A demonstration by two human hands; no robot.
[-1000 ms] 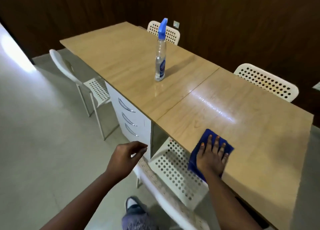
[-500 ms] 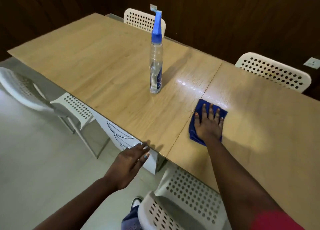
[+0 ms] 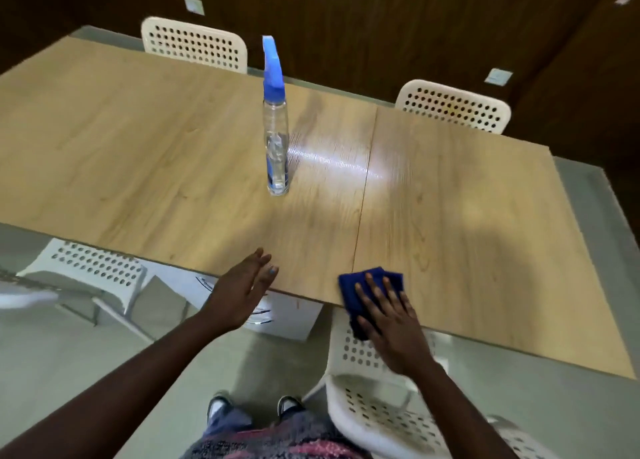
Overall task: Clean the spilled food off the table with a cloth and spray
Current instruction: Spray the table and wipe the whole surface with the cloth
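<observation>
Far left of the left hand [image 3: 242, 292]: a white chair [image 3: 93, 268] tucked under the counter [image 3: 138, 167]. Left hand sits at the near edge, fingers straight and relaxed, gripping nothing, tips just over the wood. Up and fwd of it, well apart, the spray [image 3: 276, 122] stands upright mid-counter, clear body w/ blue head. Below the hands, shoes [image 3: 254, 408] on the floor. On to the right hand [image 3: 388, 316]: flat, fingers spread, pressing down on the blue cloth [image 3: 363, 289], which lies right at the near edge, partly hanging off. Under that hand, another white chair [image 3: 374, 410]. Across the counter, opp. side, two more chairs [image 3: 195, 44] against the dark wall [image 3: 381, 25].
</observation>
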